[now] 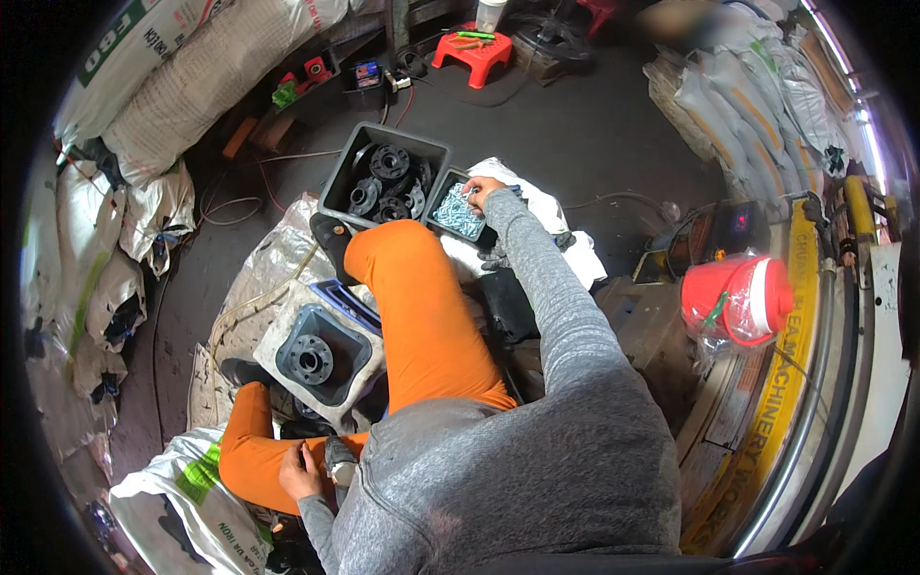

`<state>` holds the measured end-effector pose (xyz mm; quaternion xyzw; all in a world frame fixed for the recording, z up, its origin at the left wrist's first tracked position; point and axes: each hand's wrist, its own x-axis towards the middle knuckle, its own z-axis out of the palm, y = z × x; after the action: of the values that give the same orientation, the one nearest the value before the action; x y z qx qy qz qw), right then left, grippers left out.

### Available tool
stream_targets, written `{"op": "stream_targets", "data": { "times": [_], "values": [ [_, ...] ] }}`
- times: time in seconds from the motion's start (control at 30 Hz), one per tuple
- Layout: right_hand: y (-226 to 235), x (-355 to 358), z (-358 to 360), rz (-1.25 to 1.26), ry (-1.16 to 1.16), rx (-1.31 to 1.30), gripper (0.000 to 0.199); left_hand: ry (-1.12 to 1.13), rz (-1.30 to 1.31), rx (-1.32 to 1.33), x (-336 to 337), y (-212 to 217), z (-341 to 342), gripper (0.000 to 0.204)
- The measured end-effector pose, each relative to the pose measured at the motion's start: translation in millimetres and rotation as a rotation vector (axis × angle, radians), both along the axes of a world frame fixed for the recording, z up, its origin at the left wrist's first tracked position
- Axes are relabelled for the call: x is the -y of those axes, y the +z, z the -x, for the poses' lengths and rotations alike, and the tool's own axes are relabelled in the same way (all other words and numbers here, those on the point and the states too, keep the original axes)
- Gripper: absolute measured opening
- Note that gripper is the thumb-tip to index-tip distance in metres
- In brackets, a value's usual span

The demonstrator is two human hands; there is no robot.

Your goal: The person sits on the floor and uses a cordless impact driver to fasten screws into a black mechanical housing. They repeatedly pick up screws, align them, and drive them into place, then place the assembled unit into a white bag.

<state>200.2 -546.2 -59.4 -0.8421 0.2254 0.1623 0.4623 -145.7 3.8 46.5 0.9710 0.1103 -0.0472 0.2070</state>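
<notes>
My right hand [485, 194] reaches over the small grey bin at its far right corner, fingers curled down among the bluish-silver screws [458, 213]; which screws it grips is hidden. My left hand [300, 471] rests against my orange trouser leg with its fingers curled in; what they hold, if anything, cannot be made out. Beside it is a dark and silver object [339, 462], partly hidden by my body. Between my legs a black round flanged part [310, 359] sits in the grey recess of a pale, worn block [364, 383].
A larger grey bin [333, 192] full of black flanged parts [389, 163] adjoins the screws. A red stool [473, 59] with tools stands beyond. Sacks [206, 86] line the left, more sacks [743, 110] the far right. A red jug [733, 295] stands by a yellow beam [767, 412].
</notes>
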Motion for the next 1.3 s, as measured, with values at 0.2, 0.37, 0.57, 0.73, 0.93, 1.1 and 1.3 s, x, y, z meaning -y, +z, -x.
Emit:
{"op": "stream_targets", "data": {
  "times": [0.2,0.37,0.57,0.73,0.93,1.1,1.3],
  "values": [
    [-12.4,13.7,10.1,-0.607,-0.315,0.020,0.025,0.005,0.026,0.015,2.8,-5.9,-6.8,0.016],
    [-15.9,10.2,8.9,-0.932,-0.515,0.035,0.019,0.038,-0.027,-0.049,8.0,-1.4,-10.9,0.017],
    [-25.0,-11.2,-3.4,-0.776,-0.657,0.012,0.025,-0.002,-0.048,-0.018,13.1,6.4,-12.3,0.018],
    [-39.5,-12.8,-12.9,-0.594,-0.695,0.085,0.018,0.027,-0.029,-0.069,9.5,2.0,-11.7,0.019],
    [-43.3,-10.5,-8.8,-0.848,-0.752,0.105,0.012,0.012,-0.036,-0.038,4.9,-3.9,-8.4,0.019],
    [-38.4,-17.8,-5.0,-0.714,-0.736,0.012,0.014,0.008,-0.079,-0.045,0.9,-8.9,-6.6,0.019],
    [-47.2,-21.1,-6.5,-1.395,-1.107,0.023,0.015,0.009,-0.063,-0.033,-0.7,-13.6,-6.3,0.019]
  ]
}}
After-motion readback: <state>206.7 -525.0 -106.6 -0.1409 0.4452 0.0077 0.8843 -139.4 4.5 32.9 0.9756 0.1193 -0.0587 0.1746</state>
